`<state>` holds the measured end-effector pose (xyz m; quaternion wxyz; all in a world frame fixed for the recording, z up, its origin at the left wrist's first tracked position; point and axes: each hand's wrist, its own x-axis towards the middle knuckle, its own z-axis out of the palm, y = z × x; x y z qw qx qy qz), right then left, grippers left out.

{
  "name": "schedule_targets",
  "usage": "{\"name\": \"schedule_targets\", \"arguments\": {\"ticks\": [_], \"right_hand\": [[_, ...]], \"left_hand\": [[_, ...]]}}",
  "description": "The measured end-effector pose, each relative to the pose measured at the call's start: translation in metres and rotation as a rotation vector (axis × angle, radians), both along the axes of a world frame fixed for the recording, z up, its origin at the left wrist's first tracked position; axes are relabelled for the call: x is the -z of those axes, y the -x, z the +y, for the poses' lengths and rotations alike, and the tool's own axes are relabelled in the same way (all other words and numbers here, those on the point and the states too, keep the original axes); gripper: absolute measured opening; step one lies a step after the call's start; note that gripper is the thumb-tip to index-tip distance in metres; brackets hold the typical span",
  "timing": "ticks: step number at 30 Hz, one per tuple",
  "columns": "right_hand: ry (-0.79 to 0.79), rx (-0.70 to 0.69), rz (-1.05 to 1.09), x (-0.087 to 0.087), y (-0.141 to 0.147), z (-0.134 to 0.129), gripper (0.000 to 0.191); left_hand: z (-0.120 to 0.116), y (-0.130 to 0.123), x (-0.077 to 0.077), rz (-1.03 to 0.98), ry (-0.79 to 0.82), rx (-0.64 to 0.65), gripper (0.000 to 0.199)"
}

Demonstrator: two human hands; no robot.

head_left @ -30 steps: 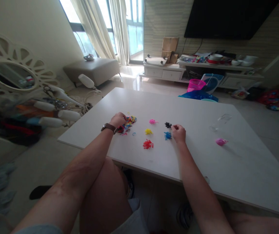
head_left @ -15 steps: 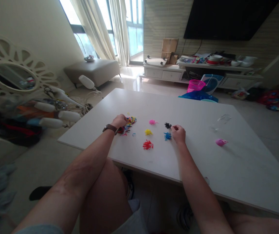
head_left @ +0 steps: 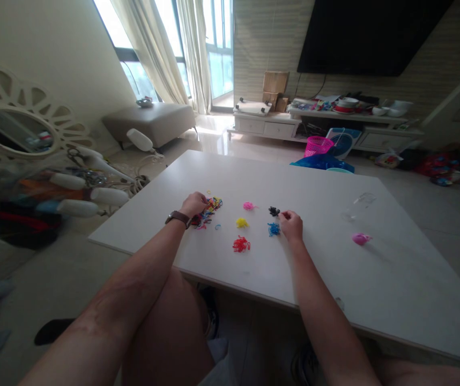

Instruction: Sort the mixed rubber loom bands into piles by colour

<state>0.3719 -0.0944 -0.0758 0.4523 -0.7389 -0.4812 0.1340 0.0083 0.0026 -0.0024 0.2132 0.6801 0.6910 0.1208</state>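
My left hand point(head_left: 193, 205), with a watch at the wrist, rests on a mixed heap of small colourful rubber bands point(head_left: 214, 203). Its fingers are pinched together into the heap, and what lies between them is hidden. My right hand point(head_left: 292, 225) is beside a small pile of black rubber bands point(head_left: 274, 211) and a pile of blue ones point(head_left: 273, 229). Thumb and fingertips are closed there; anything in them is too small to make out. Separate piles of pink point(head_left: 248, 206), yellow point(head_left: 242, 222) and red rubber bands point(head_left: 240, 244) lie between my hands.
On the white table point(head_left: 326, 279), a pink pouch-like item point(head_left: 361, 239) and a clear plastic container point(head_left: 361, 206) lie to the right. A single blue band point(head_left: 217, 227) sits near the mixed heap. Beyond the far edge stands a pink basket point(head_left: 318, 146).
The whole view has shifted slightly, with the table a little lower and further left in the picture. Both hands stay at nearly the same spots, and the piles look the same.
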Motion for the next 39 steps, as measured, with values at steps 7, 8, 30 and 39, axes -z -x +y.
{"name": "schedule_targets", "arguments": {"ticks": [7,8,30,39], "right_hand": [[-0.009,-0.008,0.008,0.001,-0.001,0.001,0.027],[-0.008,-0.008,0.008,0.001,-0.001,0.001,0.027],[-0.012,-0.01,-0.003,-0.001,-0.001,0.0,0.023],[-0.006,-0.008,-0.003,-0.003,0.0,-0.001,0.023]], "left_hand": [[0.001,0.0,0.008,0.038,0.019,0.029,0.022],[0.0,0.0,0.008,0.038,0.018,0.027,0.023],[-0.007,-0.013,-0.008,-0.14,-0.087,0.048,0.025],[-0.008,-0.011,-0.008,-0.203,-0.094,0.048,0.023]]}}
